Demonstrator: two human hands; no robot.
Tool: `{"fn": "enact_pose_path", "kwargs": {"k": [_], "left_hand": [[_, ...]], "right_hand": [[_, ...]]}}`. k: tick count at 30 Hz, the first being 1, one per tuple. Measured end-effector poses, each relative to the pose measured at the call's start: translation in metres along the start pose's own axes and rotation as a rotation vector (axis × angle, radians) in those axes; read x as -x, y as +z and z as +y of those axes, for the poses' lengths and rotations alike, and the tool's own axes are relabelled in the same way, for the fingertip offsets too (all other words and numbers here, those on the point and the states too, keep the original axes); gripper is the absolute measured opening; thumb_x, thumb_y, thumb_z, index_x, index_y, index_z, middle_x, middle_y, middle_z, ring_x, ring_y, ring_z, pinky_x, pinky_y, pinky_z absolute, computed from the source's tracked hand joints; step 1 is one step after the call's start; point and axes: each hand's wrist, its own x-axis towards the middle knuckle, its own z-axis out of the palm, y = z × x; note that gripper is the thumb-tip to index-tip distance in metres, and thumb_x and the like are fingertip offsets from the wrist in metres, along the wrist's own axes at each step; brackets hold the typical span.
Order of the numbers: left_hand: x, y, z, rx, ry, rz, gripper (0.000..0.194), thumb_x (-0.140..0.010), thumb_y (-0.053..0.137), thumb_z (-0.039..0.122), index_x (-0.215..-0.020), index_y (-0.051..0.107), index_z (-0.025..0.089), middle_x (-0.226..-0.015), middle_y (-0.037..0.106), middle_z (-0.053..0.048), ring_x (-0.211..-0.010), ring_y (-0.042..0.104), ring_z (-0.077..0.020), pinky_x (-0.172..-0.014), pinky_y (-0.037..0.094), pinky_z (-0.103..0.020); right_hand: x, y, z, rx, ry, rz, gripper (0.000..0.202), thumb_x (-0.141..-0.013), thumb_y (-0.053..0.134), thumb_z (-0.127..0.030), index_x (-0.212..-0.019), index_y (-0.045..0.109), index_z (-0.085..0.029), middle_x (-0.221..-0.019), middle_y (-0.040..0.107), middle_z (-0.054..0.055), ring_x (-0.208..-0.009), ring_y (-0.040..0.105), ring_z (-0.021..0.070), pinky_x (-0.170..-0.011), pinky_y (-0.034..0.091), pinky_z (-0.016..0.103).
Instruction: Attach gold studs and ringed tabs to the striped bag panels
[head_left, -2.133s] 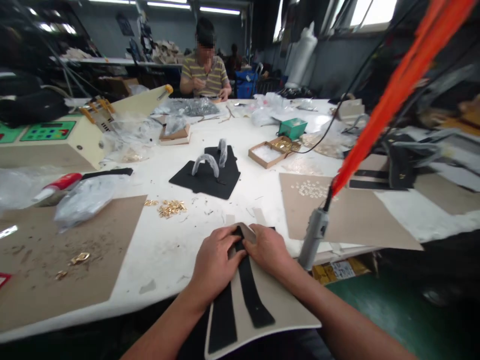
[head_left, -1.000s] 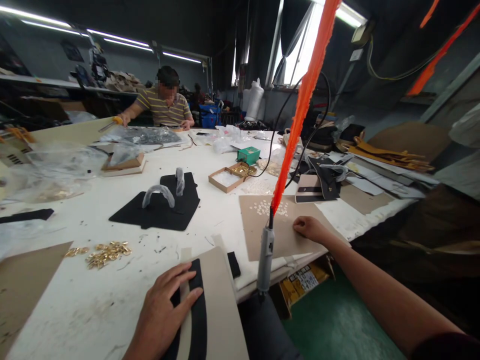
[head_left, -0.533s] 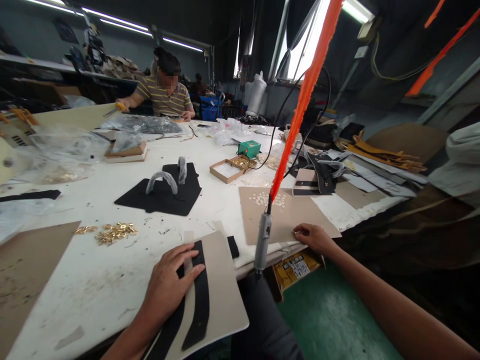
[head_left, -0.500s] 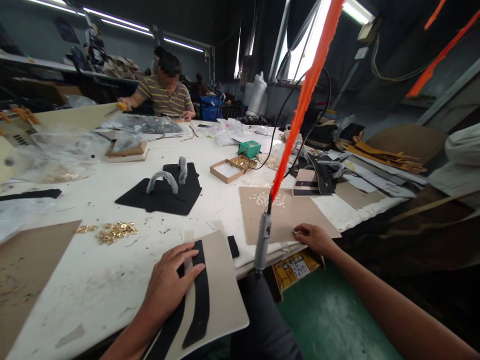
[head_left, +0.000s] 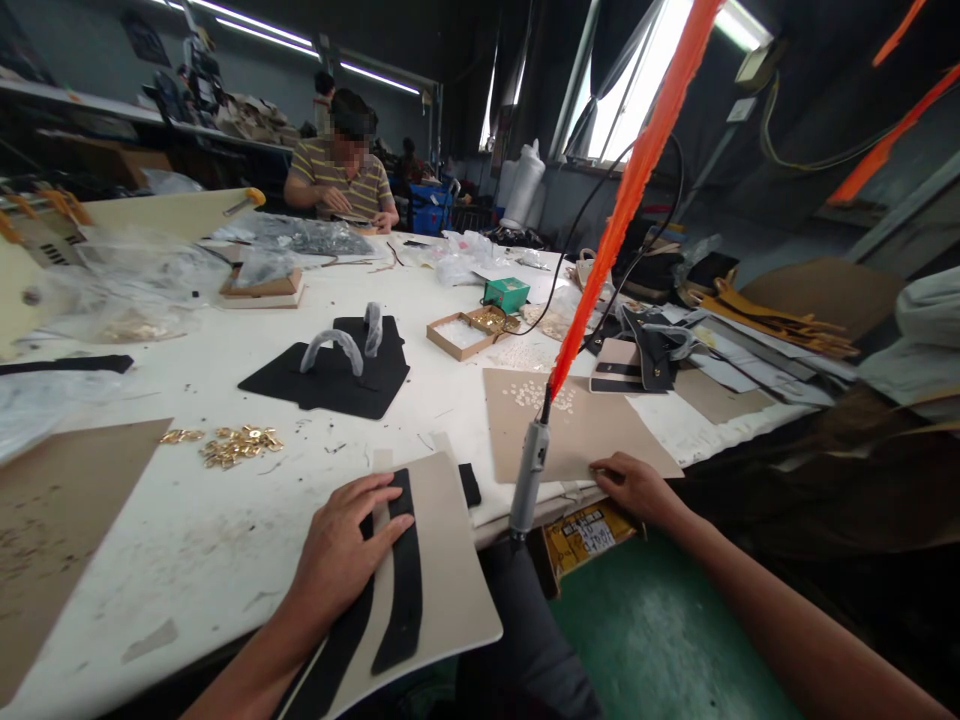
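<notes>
My left hand (head_left: pixel 337 540) lies with fingers spread on a beige panel (head_left: pixel 457 590) that overhangs the near table edge. Two curved black straps (head_left: pixel 400 600) run along this panel, and my fingertips rest on them. My right hand (head_left: pixel 641 490) is at the front edge of a brown board (head_left: pixel 517 440), its thumb and fingers curled together; whatever is between the fingertips is too small to make out. Small white discs (head_left: pixel 525 395) are scattered on that board. Between my hands a grey cylindrical power tool (head_left: pixel 529 475) hangs from an orange strip (head_left: pixel 634 190).
Gold metal fittings (head_left: pixel 244 445) lie in a heap left of the panel. Behind them is a black piece with wrapped handles (head_left: pixel 322 385). A cardboard tray (head_left: pixel 457 352) and a green box (head_left: pixel 506 293) stand farther back. Across the table sits a co-worker (head_left: pixel 341 185).
The camera view has shifted slightly. Both my hands keep nearly the same places. The co-worker's hand has left the yellow-handled tool at the left and moved in front of their body.
</notes>
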Motion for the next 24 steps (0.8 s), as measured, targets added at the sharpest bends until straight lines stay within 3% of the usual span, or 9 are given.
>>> {"fn": "enact_pose_path", "kwargs": {"k": [4,9,17,20,24], "left_hand": [[0.0,0.002,-0.002,0.009,0.011,0.004,0.036,-0.085,0.069,0.055,-0.106,0.078,0.027,-0.131,0.073,-0.007,-0.124,0.063,-0.0356,-0.111,0.048,-0.058],[0.0,0.003,-0.003,0.005,0.028,0.013,0.033,-0.084,0.073,0.051,-0.107,0.078,0.027,-0.129,0.073,-0.006,-0.124,0.064,-0.0358,-0.109,0.05,-0.058],[0.008,-0.003,0.008,0.042,0.024,0.052,0.027,-0.08,0.083,0.032,-0.105,0.078,0.024,-0.127,0.074,-0.007,-0.121,0.066,-0.0325,-0.107,0.052,-0.053],[0.012,-0.004,0.014,0.074,-0.006,0.046,0.028,-0.077,0.087,0.026,-0.104,0.078,0.024,-0.127,0.074,-0.007,-0.121,0.065,-0.0317,-0.107,0.051,-0.052],[0.015,-0.003,0.015,0.08,-0.033,0.037,0.03,-0.077,0.088,0.027,-0.104,0.077,0.025,-0.129,0.073,-0.005,-0.123,0.064,-0.0292,-0.108,0.049,-0.05]], "right_hand": [[0.009,0.002,0.004,-0.02,-0.022,-0.027,0.035,-0.087,0.062,-0.043,-0.11,0.078,-0.021,-0.089,0.067,0.006,-0.082,0.065,0.0244,-0.08,0.052,0.036],[0.017,0.006,0.001,-0.034,-0.011,-0.022,0.029,-0.091,0.06,-0.044,-0.102,0.077,-0.023,-0.092,0.069,0.006,-0.086,0.066,0.0247,-0.082,0.052,0.036],[0.032,0.012,-0.004,0.022,-0.039,0.001,0.035,-0.097,0.054,-0.053,-0.1,0.076,-0.025,-0.097,0.072,0.007,-0.088,0.069,0.0267,-0.082,0.055,0.037],[0.043,0.015,-0.028,-0.015,-0.066,0.074,0.037,-0.096,0.058,-0.058,-0.101,0.076,-0.025,-0.1,0.073,0.007,-0.091,0.07,0.0282,-0.08,0.057,0.037],[0.056,0.024,-0.106,-0.182,-0.161,0.108,0.027,-0.097,0.066,-0.051,-0.105,0.076,-0.027,-0.107,0.073,0.005,-0.095,0.07,0.0248,-0.083,0.056,0.032]]}}
